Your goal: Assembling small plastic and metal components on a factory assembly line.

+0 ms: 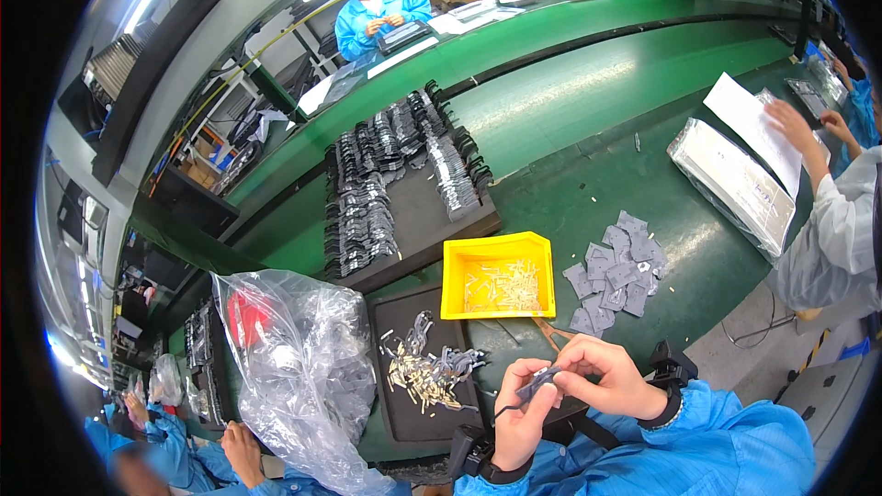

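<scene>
My left hand [520,418] and my right hand [608,377] meet close to the table's near edge. Both are closed, thumbs and fingertips pinching a small dark grey part [536,386] between them. A thin black strip sticks out from it at my left hand. Fingers cover much of this part, so its exact kind cannot be made out. Just beyond my hands lies a tool with brown handles [553,332], partly hidden by the yellow bin [452,280]. That bin holds many small pale slim pieces [501,287].
Flat grey pieces [617,271] lie heaped right of the bin. Left of it, a black tray [392,404] carries small metal-and-black parts [430,369]. A clear plastic bag [308,377] and a foam tray of dark parts [418,220] stand farther left. Co-workers sit around the green table [551,156].
</scene>
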Motion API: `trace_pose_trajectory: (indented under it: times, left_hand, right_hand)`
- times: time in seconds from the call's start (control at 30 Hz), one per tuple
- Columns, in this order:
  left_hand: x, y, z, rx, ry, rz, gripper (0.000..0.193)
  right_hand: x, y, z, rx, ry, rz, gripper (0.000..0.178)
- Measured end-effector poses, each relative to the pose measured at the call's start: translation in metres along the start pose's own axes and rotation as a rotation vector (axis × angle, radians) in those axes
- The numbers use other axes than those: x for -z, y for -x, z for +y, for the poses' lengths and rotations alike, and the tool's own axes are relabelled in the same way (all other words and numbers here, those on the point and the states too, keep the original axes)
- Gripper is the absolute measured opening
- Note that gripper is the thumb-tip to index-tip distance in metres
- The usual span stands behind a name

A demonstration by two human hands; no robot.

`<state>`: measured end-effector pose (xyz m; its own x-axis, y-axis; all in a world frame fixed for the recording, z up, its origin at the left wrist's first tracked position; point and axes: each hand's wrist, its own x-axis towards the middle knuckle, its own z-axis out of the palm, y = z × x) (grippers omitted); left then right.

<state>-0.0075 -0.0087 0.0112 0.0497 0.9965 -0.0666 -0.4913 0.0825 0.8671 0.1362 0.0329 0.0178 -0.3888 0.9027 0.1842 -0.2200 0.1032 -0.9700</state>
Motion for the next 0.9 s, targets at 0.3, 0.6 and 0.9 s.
trace_pose_trajectory:
  times: [0.3, 0.6, 0.9]
  left_hand:
    - [-0.007, 0.000, -0.002, -0.077, 0.040, 0.075, 0.016]
    - [-0.004, -0.003, -0.007, -0.124, 0.090, 0.014, 0.023]
    - [-0.016, -0.004, 0.000, -0.009, -0.104, 0.224, 0.021]
  right_hand:
    - [0.001, 0.001, -0.002, 0.065, 0.116, -0.015, 0.007]
    - [-0.004, -0.004, 0.000, 0.026, -0.032, 0.036, 0.006]
    - [0.000, -0.005, 0.007, 0.086, 0.161, -0.003, 0.007]
